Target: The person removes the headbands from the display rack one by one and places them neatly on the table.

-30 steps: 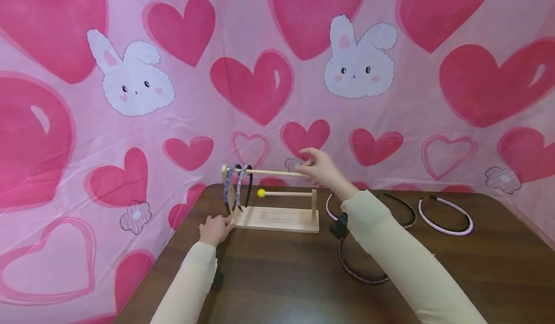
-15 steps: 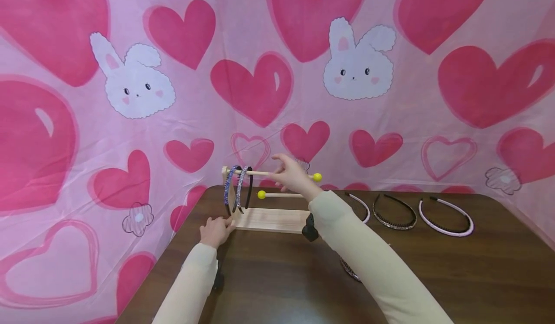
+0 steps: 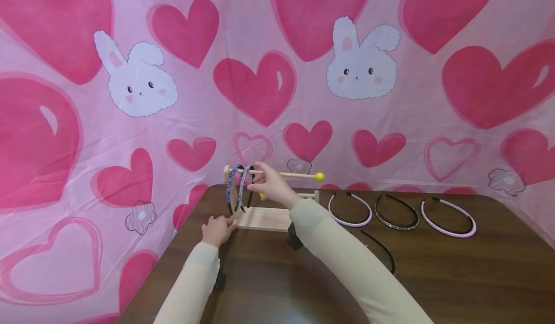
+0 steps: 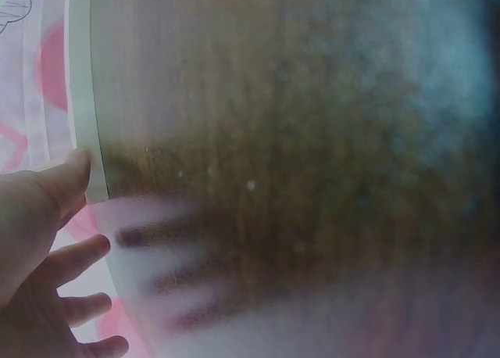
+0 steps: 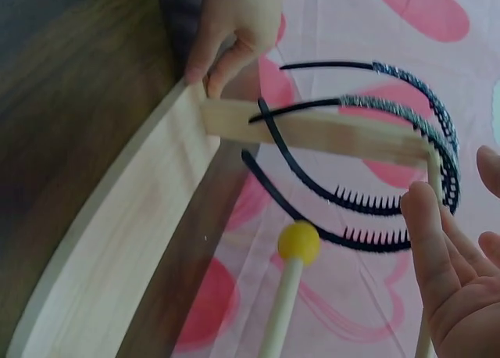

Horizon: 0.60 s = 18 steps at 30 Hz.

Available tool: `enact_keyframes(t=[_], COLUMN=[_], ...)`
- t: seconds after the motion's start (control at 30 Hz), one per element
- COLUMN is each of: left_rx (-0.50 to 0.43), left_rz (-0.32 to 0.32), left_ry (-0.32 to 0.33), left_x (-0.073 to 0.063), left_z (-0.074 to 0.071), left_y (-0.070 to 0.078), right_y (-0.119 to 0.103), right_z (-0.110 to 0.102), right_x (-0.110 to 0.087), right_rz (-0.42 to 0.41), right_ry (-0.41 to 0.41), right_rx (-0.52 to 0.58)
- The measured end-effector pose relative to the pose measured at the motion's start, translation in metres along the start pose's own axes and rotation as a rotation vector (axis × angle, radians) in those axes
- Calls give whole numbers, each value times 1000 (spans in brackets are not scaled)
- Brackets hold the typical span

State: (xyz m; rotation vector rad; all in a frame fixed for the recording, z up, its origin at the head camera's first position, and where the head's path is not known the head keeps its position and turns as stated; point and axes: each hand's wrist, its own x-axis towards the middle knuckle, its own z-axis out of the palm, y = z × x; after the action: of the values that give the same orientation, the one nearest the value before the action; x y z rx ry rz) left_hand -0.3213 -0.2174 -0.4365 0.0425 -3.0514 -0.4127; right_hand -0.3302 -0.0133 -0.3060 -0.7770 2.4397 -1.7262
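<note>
A wooden headband stand (image 3: 262, 218) has two rods with yellow ball tips. On its upper rod hang a blue glittery headband (image 3: 231, 189) and a silver glittery headband (image 3: 244, 189), close together at the left post. My left hand (image 3: 217, 230) grips the left end of the base, thumb and a finger at its corner, as the right wrist view shows. My right hand (image 3: 274, 187) is at the upper rod, just right of the silver headband. Its fingers (image 5: 426, 233) are extended toward that band's toothed edge; whether they touch is hard to tell.
On the brown table (image 3: 295, 285) right of the stand lie a pale pink headband (image 3: 350, 225), a dark glittery headband (image 3: 396, 226) and a pinkish-white headband (image 3: 451, 234). Another dark headband (image 3: 383, 249) is partly hidden by the right sleeve. A heart-patterned cloth (image 3: 303, 102) hangs behind.
My right hand has moved left along the upper rod, from its right end to the silver headband. The rod's yellow tip has come into sight. The left hand stays at the base.
</note>
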Motion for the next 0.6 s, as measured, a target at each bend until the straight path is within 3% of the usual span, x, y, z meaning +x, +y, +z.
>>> enact_keyframes(t=[0.37, 0.6], left_rx=[-4, -19], left_rz=[-24, -24], left_ry=[-33, -25], left_x=[-2, -1], left_z=[-1, -1], left_y=[0, 1], right_y=[1, -2], right_z=[23, 25], right_x=[8, 7], right_rz=[13, 19], right_ry=[-44, -14], right_rx=[183, 190])
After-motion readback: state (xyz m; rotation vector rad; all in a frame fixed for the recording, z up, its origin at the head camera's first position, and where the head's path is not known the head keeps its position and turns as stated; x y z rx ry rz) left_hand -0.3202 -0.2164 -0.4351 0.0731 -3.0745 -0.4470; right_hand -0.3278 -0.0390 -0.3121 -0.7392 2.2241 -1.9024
